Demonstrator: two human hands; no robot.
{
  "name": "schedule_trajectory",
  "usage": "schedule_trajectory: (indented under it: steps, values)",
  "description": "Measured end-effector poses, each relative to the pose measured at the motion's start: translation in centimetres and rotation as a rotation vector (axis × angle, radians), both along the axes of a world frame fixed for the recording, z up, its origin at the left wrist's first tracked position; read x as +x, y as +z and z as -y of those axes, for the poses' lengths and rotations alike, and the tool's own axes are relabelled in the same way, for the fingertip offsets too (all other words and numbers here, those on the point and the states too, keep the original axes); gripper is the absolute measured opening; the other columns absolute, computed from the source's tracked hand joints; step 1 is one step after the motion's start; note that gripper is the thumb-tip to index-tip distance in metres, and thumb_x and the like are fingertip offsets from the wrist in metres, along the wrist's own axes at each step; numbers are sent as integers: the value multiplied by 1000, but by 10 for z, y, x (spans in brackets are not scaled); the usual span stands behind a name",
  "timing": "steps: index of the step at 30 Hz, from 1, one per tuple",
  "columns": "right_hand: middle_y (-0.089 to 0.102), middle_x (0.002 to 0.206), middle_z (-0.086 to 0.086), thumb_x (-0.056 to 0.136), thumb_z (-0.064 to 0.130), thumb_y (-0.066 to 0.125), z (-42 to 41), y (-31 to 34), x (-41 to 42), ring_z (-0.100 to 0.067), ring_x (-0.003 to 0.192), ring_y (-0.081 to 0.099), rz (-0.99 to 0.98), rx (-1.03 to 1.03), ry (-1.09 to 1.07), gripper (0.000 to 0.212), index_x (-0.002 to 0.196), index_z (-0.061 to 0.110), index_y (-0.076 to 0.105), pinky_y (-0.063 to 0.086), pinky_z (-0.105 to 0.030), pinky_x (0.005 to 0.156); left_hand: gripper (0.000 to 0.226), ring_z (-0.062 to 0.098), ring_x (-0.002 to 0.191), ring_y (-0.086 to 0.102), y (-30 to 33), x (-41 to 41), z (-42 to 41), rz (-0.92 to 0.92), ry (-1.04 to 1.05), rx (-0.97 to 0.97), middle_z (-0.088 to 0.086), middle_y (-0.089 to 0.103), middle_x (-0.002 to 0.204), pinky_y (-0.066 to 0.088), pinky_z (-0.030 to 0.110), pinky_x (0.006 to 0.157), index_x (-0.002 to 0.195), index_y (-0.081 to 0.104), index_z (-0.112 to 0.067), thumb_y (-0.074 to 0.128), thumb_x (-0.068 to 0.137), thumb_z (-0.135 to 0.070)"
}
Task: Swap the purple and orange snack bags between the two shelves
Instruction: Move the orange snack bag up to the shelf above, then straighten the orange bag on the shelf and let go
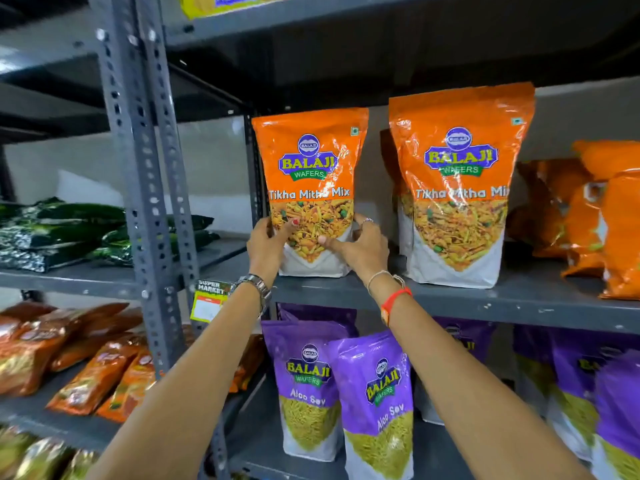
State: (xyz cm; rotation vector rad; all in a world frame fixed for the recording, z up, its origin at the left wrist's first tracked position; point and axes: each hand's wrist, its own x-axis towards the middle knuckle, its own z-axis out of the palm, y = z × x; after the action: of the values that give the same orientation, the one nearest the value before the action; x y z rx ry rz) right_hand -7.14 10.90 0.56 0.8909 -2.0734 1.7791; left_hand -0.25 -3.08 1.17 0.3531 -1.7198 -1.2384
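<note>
An orange snack bag stands upright at the left end of the upper shelf. My left hand grips its lower left side and my right hand grips its lower right side. A second orange bag stands to its right, and more orange bags lie slumped at the far right. On the lower shelf stand several purple snack bags: one beneath my left forearm, another leaning in front of it, and more to the right.
A grey perforated steel post divides this rack from the left one. The left rack holds dark green packs above and orange-brown packs below. A yellow price tag hangs on the shelf edge. A yellow pack sits on the top shelf.
</note>
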Motion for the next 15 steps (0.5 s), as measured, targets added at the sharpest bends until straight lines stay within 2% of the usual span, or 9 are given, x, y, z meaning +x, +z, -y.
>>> schedule_trajectory:
  steps: [4,7,9,10,12,15]
  values:
    - [69,107,-1,65,41,82,3,-1,-1,-19,101,62,-14,-3,24,59,113,14,61,50,-31,88,46,31,101,64,-2,-3,8,4,17,-32,15,69,110,51,44,87,110,60,-5,66,78,-38]
    - [67,120,-7,64,36,84,2,-3,3,-23,111,62,13,-17,103,69,122,14,54,51,-42,98,52,26,102,62,-4,1,8,30,40,-45,9,67,113,49,41,88,117,56,-8,64,80,-43]
    - [58,132,-9,66,30,83,-8,-8,14,-22,121,55,31,-65,113,80,134,14,44,46,-37,104,57,22,106,58,-8,5,4,29,92,-57,5,62,118,47,40,95,126,49,-12,62,81,-44]
    - [57,132,-9,68,27,82,-16,-13,21,-21,121,54,19,-108,87,80,135,13,42,46,-32,102,59,22,110,57,-12,8,1,3,124,-67,6,59,123,45,41,97,129,45,-12,62,82,-43]
    - [61,116,-6,73,18,79,-34,-32,37,-17,108,60,-30,-256,43,63,128,15,49,49,-22,92,54,25,112,55,-27,17,-8,-115,189,-104,8,58,126,45,40,97,127,47,-13,62,82,-39]
    - [65,93,3,77,6,72,-61,-79,58,-12,88,64,-68,-430,-18,35,106,19,57,49,-12,78,36,20,100,56,-67,32,-31,-291,236,-187,2,61,110,45,34,88,113,53,-17,60,84,-36]
